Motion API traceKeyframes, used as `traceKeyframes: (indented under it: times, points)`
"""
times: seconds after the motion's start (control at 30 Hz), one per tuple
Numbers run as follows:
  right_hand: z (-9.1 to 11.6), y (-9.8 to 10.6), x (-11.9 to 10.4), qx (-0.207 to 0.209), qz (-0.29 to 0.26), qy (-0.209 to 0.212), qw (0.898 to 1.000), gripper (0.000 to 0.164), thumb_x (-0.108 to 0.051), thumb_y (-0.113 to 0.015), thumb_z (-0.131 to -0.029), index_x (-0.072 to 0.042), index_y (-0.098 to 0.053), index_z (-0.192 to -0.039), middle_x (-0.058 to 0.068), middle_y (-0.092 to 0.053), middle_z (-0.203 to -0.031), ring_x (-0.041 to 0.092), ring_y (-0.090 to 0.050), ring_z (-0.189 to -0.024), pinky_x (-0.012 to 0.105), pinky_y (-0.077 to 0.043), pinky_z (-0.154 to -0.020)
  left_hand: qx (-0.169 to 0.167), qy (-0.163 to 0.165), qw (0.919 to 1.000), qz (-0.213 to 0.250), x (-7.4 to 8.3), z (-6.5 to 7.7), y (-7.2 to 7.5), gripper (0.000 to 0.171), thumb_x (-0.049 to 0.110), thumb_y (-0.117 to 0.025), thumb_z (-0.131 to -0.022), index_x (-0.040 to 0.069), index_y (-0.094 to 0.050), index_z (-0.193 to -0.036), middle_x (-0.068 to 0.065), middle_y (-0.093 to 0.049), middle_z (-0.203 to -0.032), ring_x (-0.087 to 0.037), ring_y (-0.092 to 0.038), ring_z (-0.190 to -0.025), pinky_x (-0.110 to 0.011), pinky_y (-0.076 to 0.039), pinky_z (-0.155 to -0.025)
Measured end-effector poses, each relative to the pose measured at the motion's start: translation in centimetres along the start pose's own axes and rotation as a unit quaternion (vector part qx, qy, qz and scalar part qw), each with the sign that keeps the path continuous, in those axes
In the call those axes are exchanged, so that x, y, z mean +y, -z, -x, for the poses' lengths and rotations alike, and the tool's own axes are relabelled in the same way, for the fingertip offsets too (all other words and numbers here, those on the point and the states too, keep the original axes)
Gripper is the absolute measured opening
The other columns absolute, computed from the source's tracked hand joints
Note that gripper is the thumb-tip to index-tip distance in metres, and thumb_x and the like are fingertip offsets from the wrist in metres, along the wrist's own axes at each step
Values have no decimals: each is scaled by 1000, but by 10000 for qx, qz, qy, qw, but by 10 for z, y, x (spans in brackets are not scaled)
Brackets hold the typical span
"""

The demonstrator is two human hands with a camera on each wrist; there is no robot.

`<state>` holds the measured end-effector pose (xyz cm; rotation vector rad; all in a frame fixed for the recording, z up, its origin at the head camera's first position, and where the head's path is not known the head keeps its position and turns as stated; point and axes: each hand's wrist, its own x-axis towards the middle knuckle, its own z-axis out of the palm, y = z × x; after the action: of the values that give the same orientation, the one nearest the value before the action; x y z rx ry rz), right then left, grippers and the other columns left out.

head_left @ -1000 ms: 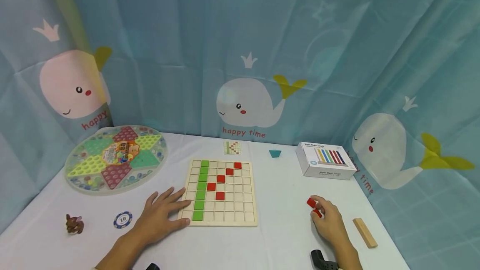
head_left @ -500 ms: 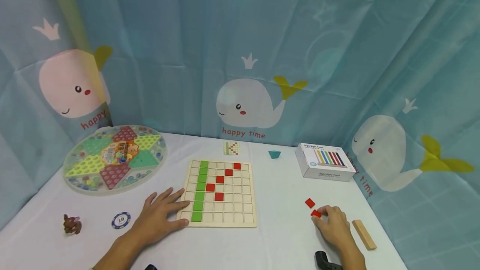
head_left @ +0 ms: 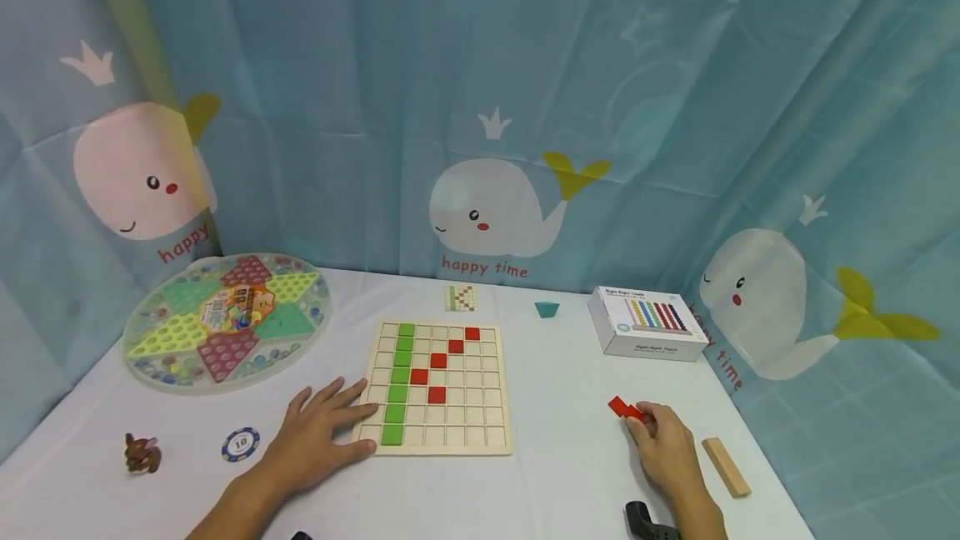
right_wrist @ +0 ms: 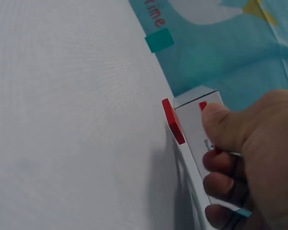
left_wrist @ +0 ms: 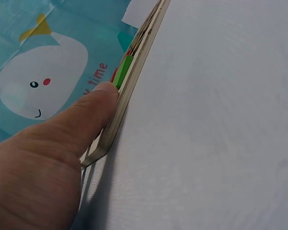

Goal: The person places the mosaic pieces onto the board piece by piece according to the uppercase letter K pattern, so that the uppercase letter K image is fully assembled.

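Observation:
A wooden grid board (head_left: 468,419) lies flat, with a column of green tiles (head_left: 397,393) and several red tiles (head_left: 437,395) set in its squares. My left hand (head_left: 318,432) rests at the board's left edge, fingers spread. In the left wrist view the thumb (left_wrist: 93,112) touches the rim near a green tile (left_wrist: 124,72). To the right of the board, my right hand (head_left: 663,440) pinches a red square tile (head_left: 634,412) between thumb and fingers. Another red tile (head_left: 617,406) is right beside it; the right wrist view shows this red tile (right_wrist: 173,122) apart from the thumb.
A small pattern card (head_left: 461,298), a teal piece (head_left: 547,309) and a white box (head_left: 652,346) stand behind. A wooden block (head_left: 726,467) lies right of my right hand. At left are a round Chinese checkers board (head_left: 225,323), a poker chip (head_left: 241,444) and a brown animal figurine (head_left: 142,454).
My right hand first drew back from the farther red tile, and has now moved forward and slightly left with the nearer one, up against it. My left hand has stayed on the board.

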<state>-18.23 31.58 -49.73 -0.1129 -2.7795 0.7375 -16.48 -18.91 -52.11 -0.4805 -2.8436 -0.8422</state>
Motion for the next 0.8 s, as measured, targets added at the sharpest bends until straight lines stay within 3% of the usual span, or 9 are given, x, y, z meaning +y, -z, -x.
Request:
traceKeyframes:
  times: [0.27, 0.6, 0.8]
  points:
    - [-2, 3, -11, 545, -170, 706, 9959, 24, -8, -75, -84, -1, -69, -107, 2, -62, -87, 15, -53, -75, 30, -47, -61, 7, 14, 10000, 11, 1, -1, 0, 60, 63, -69, -76, 21, -71, -119, -4, -49, -142, -40, -32, -135, -64, -9, -106]
    - [-3, 16, -41, 584, -409, 1514, 9859, 26, -9, -80, -80, -6, -71, -104, -6, -63, -87, 11, -55, -75, 29, -52, -64, -38, 20, 10000, 67, 0, 0, -2, 61, 64, -69, -76, 22, -70, -120, -5, -49, -142, -40, -32, -135, -65, -9, -105]
    - [-2, 25, -70, 412, -891, 1655, 9813, 25, -7, -79, -80, -8, -72, -104, -9, -63, -90, 17, -57, -76, 30, -53, -64, -24, 17, 10000, 17, -1, 0, -1, 61, 64, -69, -76, 22, -70, -120, -3, -49, -143, -39, -32, -135, -65, -9, -105]
